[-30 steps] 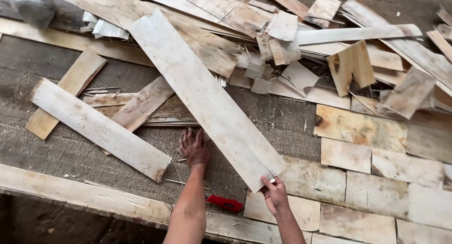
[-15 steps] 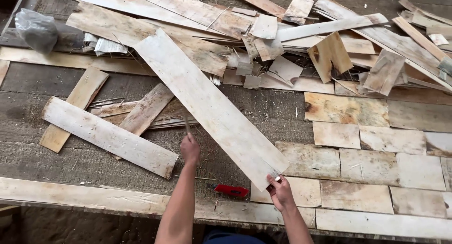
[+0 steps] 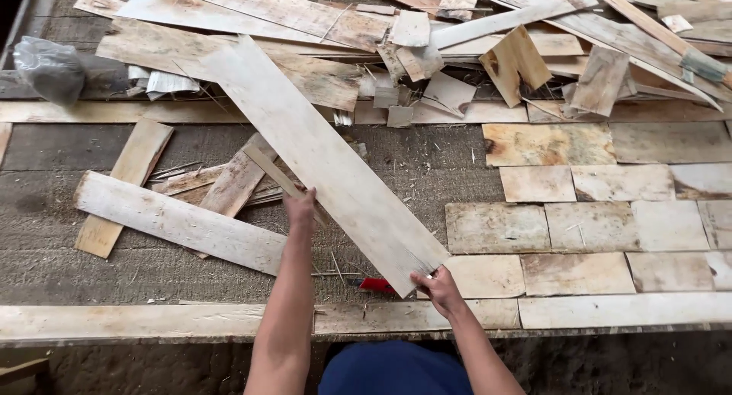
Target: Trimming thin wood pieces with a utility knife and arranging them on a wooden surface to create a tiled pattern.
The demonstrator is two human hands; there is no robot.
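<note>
My left hand [image 3: 300, 208] is closed around a thin strip [image 3: 274, 174] of wood, gripping its near end just at the left edge of the long board [image 3: 328, 162]; the strip runs up and away to the left from my fingers. My right hand [image 3: 436, 284] pinches the near corner of that board, thumb and fingers closed on its lower right tip. The board is a wide, pale sheet lying slantwise on the bench [image 3: 442, 166], its far end up to the left resting against the scrap pile [image 3: 457, 67], its near end down by my right hand. Just left of the board's near tip, between my two arms, a small red tool [image 3: 377, 285] lies on the bench; I cannot tell what kind it is. To the left of the board a narrower plank [image 3: 179, 221] lies across the bench, with a couple of shorter pieces and splinters tucked behind it, near my left hand. To the right of the board, flat squarish sheets [image 3: 587, 227] are laid edge to edge in rows, touching one another. Below the board's near tip a long strip of veneer [image 3: 152, 319] runs along the bench's front edge. Well to the left of the board's far end, a grey plastic bag [image 3: 49, 67] sits at the bench's corner. Straight below the board, under the bench edge, my blue clothing [image 3: 393, 368] shows.
</note>
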